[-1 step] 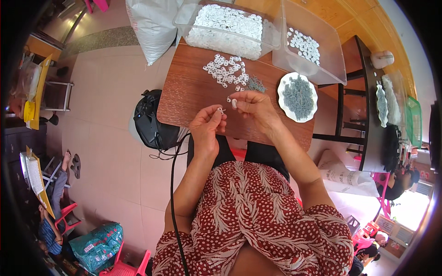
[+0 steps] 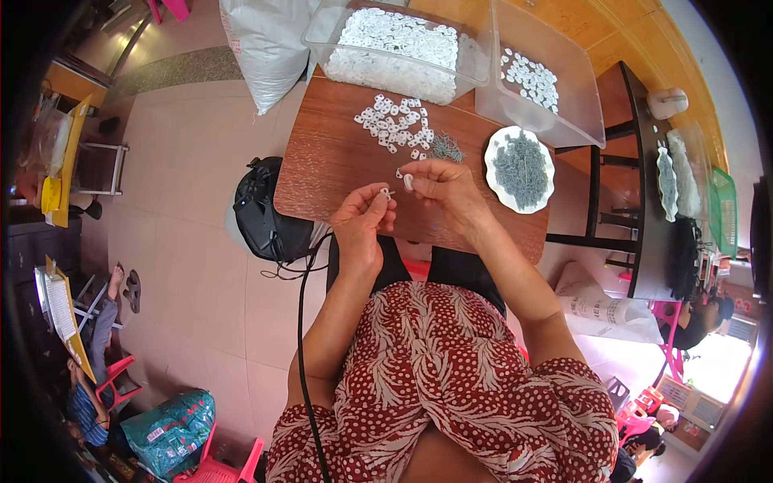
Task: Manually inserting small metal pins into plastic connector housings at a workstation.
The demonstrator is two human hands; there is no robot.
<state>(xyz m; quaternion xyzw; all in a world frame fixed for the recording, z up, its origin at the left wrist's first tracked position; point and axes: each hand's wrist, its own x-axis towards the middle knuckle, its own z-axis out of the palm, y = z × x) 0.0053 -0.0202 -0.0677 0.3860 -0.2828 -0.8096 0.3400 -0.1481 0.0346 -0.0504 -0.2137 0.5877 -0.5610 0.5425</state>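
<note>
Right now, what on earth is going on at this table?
At a brown table, someone's left hand pinches a small white piece; their right hand holds a white oval piece, apart from it. Beyond lie loose white pieces and some grey bits; at right, a white plate holds a grey heap.

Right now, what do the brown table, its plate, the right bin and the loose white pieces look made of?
Brown table: wood or laminate, slight sheen, streaky grain.
Plate: smooth white, scalloped rim; ceramic or plastic, can't tell.
Right bin: probably clear plastic, glossy; wall see-through.
White pieces: likely plastic, opaque; matching, molded-looking shapes with holes.
</note>
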